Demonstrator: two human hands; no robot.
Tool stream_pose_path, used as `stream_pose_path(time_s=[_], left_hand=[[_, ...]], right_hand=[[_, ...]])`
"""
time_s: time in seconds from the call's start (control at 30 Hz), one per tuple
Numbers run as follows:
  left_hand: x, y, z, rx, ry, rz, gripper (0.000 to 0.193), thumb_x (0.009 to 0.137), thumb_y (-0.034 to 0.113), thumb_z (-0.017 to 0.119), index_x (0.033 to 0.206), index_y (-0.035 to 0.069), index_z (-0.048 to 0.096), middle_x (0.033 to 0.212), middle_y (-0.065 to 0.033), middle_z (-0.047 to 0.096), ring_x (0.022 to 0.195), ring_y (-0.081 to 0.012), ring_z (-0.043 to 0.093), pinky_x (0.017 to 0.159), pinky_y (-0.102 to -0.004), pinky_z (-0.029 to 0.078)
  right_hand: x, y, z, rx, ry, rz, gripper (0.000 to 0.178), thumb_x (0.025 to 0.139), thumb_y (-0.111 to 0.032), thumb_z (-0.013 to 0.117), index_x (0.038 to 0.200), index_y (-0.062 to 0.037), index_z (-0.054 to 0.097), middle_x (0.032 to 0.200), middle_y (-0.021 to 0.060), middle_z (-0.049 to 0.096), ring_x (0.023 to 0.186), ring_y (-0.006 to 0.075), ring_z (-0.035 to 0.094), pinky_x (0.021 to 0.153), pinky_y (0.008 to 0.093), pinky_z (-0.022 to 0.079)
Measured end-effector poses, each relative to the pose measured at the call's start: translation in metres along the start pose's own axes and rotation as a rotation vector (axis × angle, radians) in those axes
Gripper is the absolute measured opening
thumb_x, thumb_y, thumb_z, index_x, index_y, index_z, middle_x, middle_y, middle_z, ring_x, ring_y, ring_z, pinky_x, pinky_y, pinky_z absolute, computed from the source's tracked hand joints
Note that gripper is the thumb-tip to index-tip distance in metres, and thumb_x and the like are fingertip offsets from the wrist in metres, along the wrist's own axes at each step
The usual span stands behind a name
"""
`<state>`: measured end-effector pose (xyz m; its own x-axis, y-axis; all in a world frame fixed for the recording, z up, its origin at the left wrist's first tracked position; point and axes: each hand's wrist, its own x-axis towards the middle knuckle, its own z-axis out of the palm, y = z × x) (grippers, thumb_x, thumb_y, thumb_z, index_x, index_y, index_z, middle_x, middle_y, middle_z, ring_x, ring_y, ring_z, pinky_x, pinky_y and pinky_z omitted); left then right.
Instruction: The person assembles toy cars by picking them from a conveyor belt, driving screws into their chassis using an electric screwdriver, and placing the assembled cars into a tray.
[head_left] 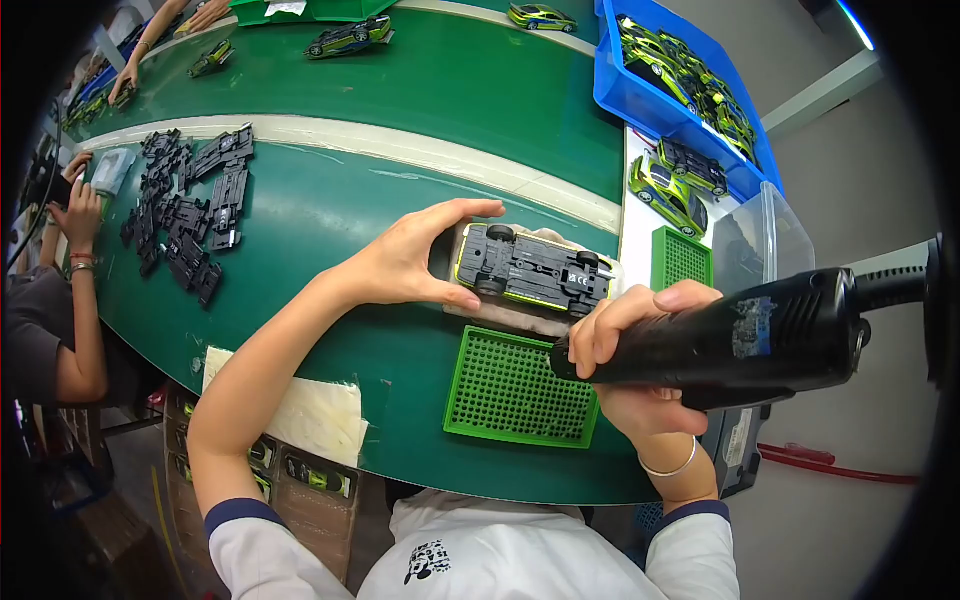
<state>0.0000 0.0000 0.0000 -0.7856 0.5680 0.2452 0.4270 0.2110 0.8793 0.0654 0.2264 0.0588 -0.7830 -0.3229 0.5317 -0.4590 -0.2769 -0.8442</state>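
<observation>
A toy car (535,268) lies upside down in a pale holder (520,320), its black underside facing up. At its left end my left hand (405,255) is open, thumb and fingers spread around that end without visibly closing on it. My right hand (640,345) is closed around a black electric screwdriver (760,335), a cord running off to the right. The tool's tip is hidden behind my right fingers. Just below the car lies a green perforated tray (520,390).
Black car bases (190,210) are heaped at left. A blue bin (690,80) of green toy cars stands at back right, with a green car (668,195) below it. Beyond a white rail (420,150) runs a green belt (480,90) carrying cars. Another person's hand (78,215) is at far left.
</observation>
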Motion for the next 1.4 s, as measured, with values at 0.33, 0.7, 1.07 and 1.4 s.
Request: stream_pose_path(time_s=[0.33, 0.7, 1.07, 1.4], left_hand=[[0.001, -0.003, -0.001, 0.053, 0.02, 0.106, 0.068, 0.059, 0.026, 0.077, 0.116, 0.002, 0.048, 0.11, -0.0123, 0.054, 0.103, -0.0239, 0.051, 0.088, -0.0331, 0.041], [-0.003, -0.004, -0.003, 0.049, 0.018, 0.085, 0.071, 0.058, 0.027, 0.078, 0.116, 0.001, 0.047, 0.11, -0.0141, 0.053, 0.102, -0.0267, 0.051, 0.087, -0.034, 0.042], [-0.002, -0.004, -0.003, 0.04, 0.034, 0.112, 0.069, 0.059, 0.027, 0.078, 0.114, -0.001, 0.048, 0.109, -0.0152, 0.054, 0.101, -0.0281, 0.052, 0.085, -0.0344, 0.043], [-0.003, -0.002, -0.003, 0.034, 0.025, 0.093, 0.068, 0.059, 0.027, 0.077, 0.113, -0.003, 0.048, 0.11, -0.0158, 0.054, 0.101, -0.0284, 0.052, 0.085, -0.0343, 0.043]], right_hand=[[0.051, -0.026, 0.008, 0.105, -0.051, -0.322, 0.089, 0.056, -0.075, 0.054, 0.112, -0.0107, 0.028, 0.064, 0.0057, 0.044, 0.047, 0.0147, 0.048, 0.043, 0.0284, 0.043], [0.1, 0.012, 0.05, -0.125, -0.06, 0.017, 0.096, 0.057, -0.083, 0.035, 0.112, -0.005, 0.024, 0.066, 0.0099, 0.045, 0.045, 0.0153, 0.046, 0.043, 0.0263, 0.043], [0.103, 0.018, 0.052, -0.146, -0.039, 0.042, 0.095, 0.06, -0.083, 0.032, 0.113, -0.0043, 0.024, 0.066, 0.0101, 0.044, 0.044, 0.0147, 0.046, 0.043, 0.0258, 0.043], [0.102, 0.022, 0.053, -0.12, -0.056, 0.061, 0.097, 0.059, -0.084, 0.032, 0.114, -0.0041, 0.024, 0.065, 0.0099, 0.044, 0.044, 0.0151, 0.046, 0.043, 0.0255, 0.042]])
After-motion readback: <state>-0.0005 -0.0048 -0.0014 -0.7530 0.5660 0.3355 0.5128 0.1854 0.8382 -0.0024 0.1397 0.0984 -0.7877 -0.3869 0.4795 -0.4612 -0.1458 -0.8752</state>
